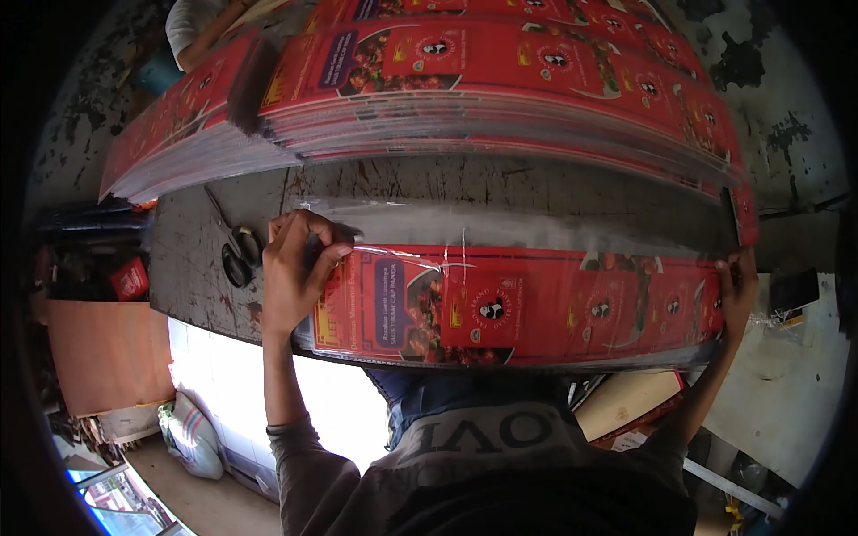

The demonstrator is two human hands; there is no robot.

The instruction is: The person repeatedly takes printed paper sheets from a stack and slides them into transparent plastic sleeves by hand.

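Note:
A long red printed sheet [554,308] with clear plastic along its far side lies across the near edge of the dark, scratched table [411,183]. At the sheet's left end, my left hand [304,259] pinches its upper corner between thumb and fingers. My right hand [738,290] is at the opposite end, its fingers closed on the sheet's right edge. Black-handled scissors [239,255] lie on the table to the left of my left hand.
Tall stacks of similar red sheets [500,116] fill the table's far side, with another stack [179,134] at the left. Another person's arm [210,36] shows behind them. An orange-brown panel [112,357] and a white sack [192,438] are at the lower left.

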